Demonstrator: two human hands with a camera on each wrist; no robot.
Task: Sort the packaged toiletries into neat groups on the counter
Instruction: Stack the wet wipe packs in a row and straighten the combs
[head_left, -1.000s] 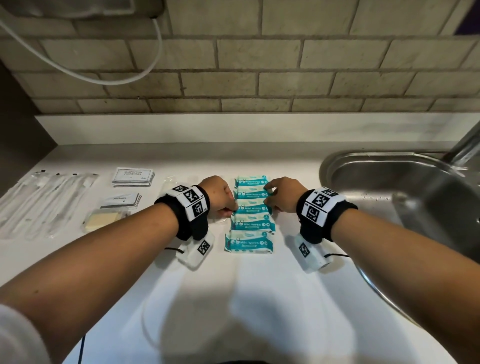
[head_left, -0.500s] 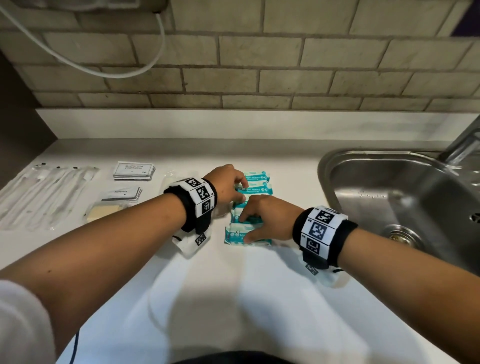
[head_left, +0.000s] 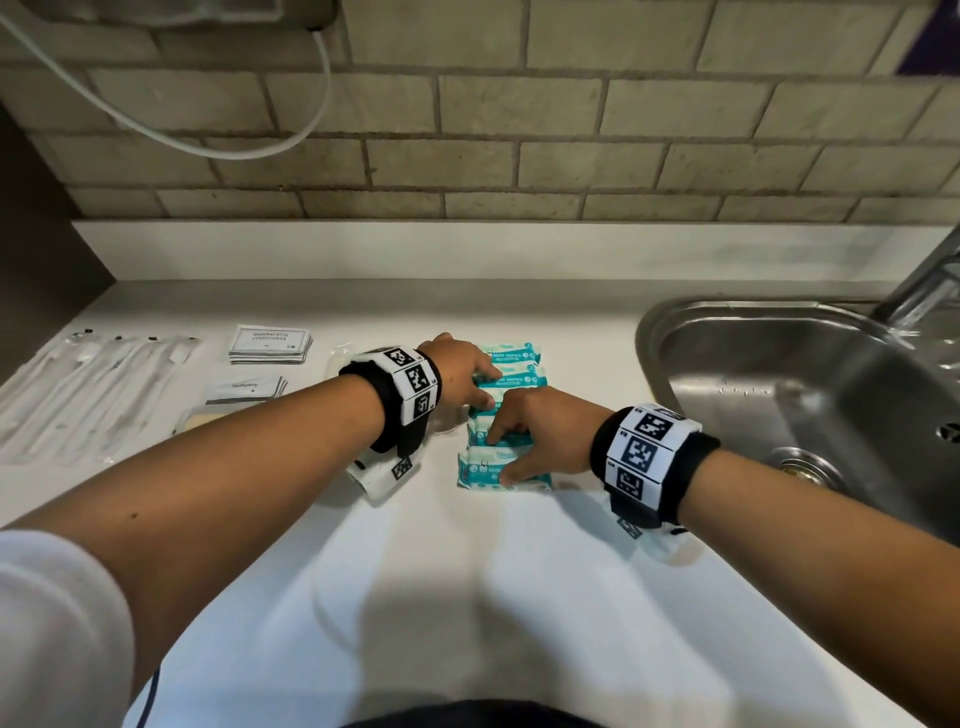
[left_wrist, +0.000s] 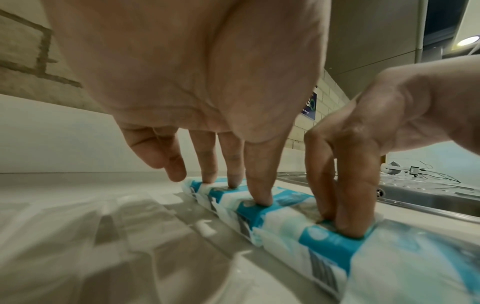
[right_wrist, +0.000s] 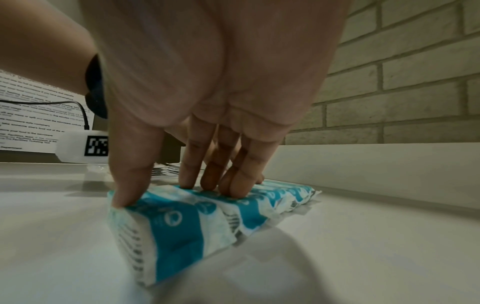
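We're nearly done, far as we can see: toothbrush sleeves (head_left: 93, 384), shampoo sachets (head_left: 270, 344) & toothpaste sachets (head_left: 244, 389) sit grouped toward the worktop (head_left: 467, 597) left edge. Mini wipes packs (head_left: 511, 364) form a mid-worktop column beside the sink (head_left: 779, 395), running front-to-back, each pack's long axis left-right. Left hand (head_left: 460, 371) & right hand (head_left: 545, 436) press on it w/ extended fingertips, gripping nothing; only squaring up left.
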